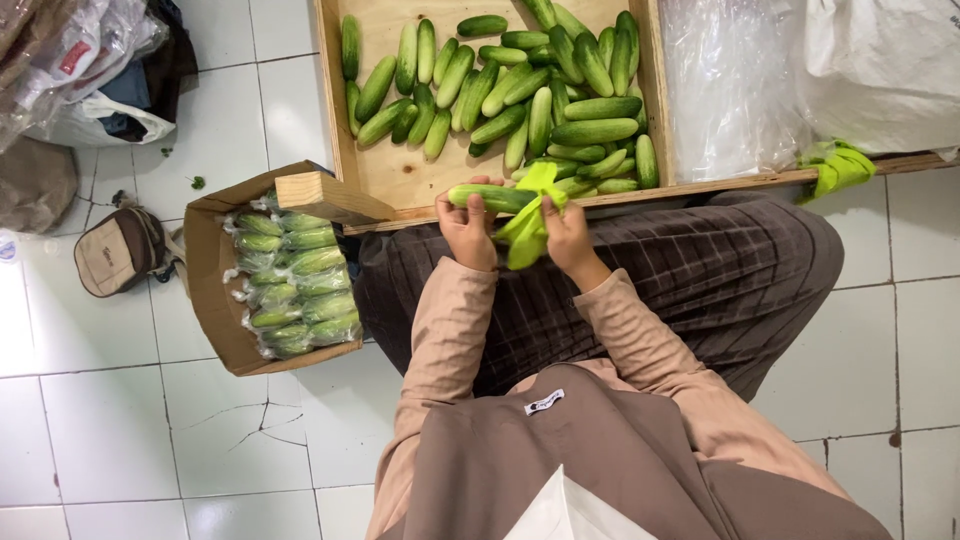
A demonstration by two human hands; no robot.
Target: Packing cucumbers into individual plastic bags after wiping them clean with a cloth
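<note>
the cucumber (490, 197) lies crosswise, long axis left-right. left hand (466, 228) grips its left end; right hand (562, 230) pinches a green cloth (527, 235) hiding its right end.

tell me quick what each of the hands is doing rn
Left hand: closed on a cucumber.
Right hand: gripping a green cloth against that cucumber.

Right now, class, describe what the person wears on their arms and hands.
Both arms are covered by long, loose sleeves of plain dusty-pink cloth, ending at the wrists. The left hand and right hand are bare: no gloves, and no rings or watch visible from the head view.
</note>
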